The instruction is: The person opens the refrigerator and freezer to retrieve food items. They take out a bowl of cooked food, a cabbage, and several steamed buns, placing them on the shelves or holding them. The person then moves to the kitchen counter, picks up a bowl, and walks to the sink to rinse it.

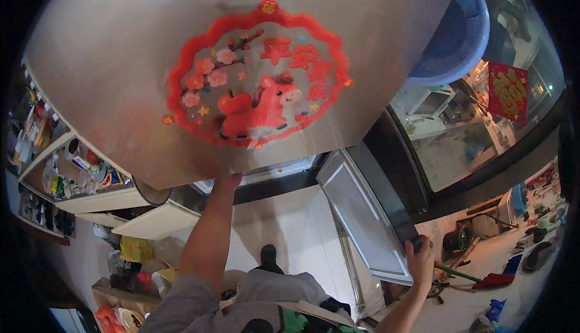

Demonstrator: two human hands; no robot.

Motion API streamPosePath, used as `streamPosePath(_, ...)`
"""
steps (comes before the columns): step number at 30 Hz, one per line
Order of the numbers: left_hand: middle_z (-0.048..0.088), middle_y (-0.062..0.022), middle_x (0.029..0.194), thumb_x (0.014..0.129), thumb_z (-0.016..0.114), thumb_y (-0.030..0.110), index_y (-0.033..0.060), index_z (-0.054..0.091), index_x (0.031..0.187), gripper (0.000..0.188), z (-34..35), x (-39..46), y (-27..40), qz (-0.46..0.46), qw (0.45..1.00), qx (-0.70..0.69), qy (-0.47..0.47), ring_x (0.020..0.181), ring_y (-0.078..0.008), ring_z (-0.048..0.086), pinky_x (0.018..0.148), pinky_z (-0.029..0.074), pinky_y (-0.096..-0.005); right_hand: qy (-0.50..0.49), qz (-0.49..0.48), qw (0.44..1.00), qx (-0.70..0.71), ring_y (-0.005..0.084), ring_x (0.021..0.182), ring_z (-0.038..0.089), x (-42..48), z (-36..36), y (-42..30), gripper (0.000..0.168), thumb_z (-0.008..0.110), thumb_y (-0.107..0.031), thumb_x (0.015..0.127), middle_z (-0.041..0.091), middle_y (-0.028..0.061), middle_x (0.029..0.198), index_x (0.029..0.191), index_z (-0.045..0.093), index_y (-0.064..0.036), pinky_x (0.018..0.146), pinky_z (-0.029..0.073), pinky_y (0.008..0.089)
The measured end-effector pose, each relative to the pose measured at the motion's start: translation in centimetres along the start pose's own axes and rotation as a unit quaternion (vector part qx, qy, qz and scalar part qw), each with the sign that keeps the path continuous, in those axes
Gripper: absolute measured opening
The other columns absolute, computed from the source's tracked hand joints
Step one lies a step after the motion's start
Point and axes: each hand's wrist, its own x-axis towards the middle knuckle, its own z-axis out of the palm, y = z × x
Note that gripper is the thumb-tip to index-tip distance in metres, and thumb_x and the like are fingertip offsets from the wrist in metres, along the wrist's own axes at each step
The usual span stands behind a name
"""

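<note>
A large brownish-grey panel fills the upper view. On it is a red scalloped decal with a red horse, pink blossoms and red characters. My left hand is at the panel's lower edge, its fingers blurred and partly hidden, so its grip cannot be told. Low on the right, a door with a white inner face and a dark edge stands open. My right hand has its fingers curled over that door's outer edge. A white-framed part shows just below the panel.
Shelves with packets and bottles stand at the left, above an open cream cabinet door. A blue basin is at the upper right, near a red hanging sign. Mixed items and a green-handled tool lie at the right. Below are floor tiles.
</note>
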Motion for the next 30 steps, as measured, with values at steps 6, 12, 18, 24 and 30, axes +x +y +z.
streamPosePath(6,0.061,-0.0002,0.119,0.093,0.057,0.032,0.0154,0.052,0.126,0.038,-2.1,0.7,-1.6,0.025,0.989,0.013,0.145,0.112,-0.0177,0.059,0.096,0.05,-0.0352,0.004,-0.152,0.963,0.22,0.0314,0.105,0.06,1.7,4.2,-9.6,0.033,0.068,-0.004,0.084,0.059,0.0187,0.117,0.115,0.057,0.0,0.084,0.051,0.0392)
streamPosePath(12,0.06,-0.0104,0.102,0.076,0.047,-0.005,0.0058,0.053,0.108,0.034,4.1,-9.5,-1.2,-0.006,0.994,-0.004,0.112,0.104,-0.0274,0.06,0.1,0.05,-0.0453,-0.163,-0.196,0.904,0.342,0.0278,0.104,0.062,0.6,9.7,-16.5,0.04,0.074,-0.005,0.081,0.058,0.0157,0.12,0.116,0.056,-0.003,0.08,0.055,0.0353)
streamPosePath(18,0.06,-0.0153,0.098,0.065,0.037,-0.013,-0.0001,0.055,0.093,0.036,6.2,-16.5,-2.2,-0.023,0.973,0.006,0.227,0.107,-0.0324,0.059,0.101,0.048,-0.0504,-0.164,-0.216,0.888,0.371,0.0277,0.1,0.062,0.9,11.5,-17.8,0.037,0.071,-0.004,0.081,0.058,0.0154,0.116,0.115,0.056,-0.003,0.079,0.056,0.0356)
streamPosePath(24,0.061,-0.0183,0.098,0.066,0.037,-0.014,-0.0025,0.054,0.088,0.03,5.7,-20.5,-3.5,-0.018,0.971,0.015,0.239,0.105,-0.0345,0.059,0.102,0.047,-0.0536,-0.148,-0.285,0.888,0.329,0.0256,0.098,0.063,2.9,12.6,-19.3,0.032,0.069,-0.002,0.083,0.06,0.0134,0.111,0.113,0.058,-0.002,0.078,0.054,0.0338)
streamPosePath(30,0.06,-0.0186,0.1,0.071,0.036,-0.016,-0.0034,0.052,0.092,0.029,5.2,-21.7,-4.4,-0.021,0.971,0.014,0.237,0.103,-0.0317,0.059,0.101,0.05,-0.0515,-0.17,-0.338,0.883,0.278,0.029,0.096,0.063,4.9,15.3,-20.8,0.029,0.068,-0.008,0.084,0.062,0.0159,0.108,0.111,0.059,-0.001,0.08,0.054,0.0369)
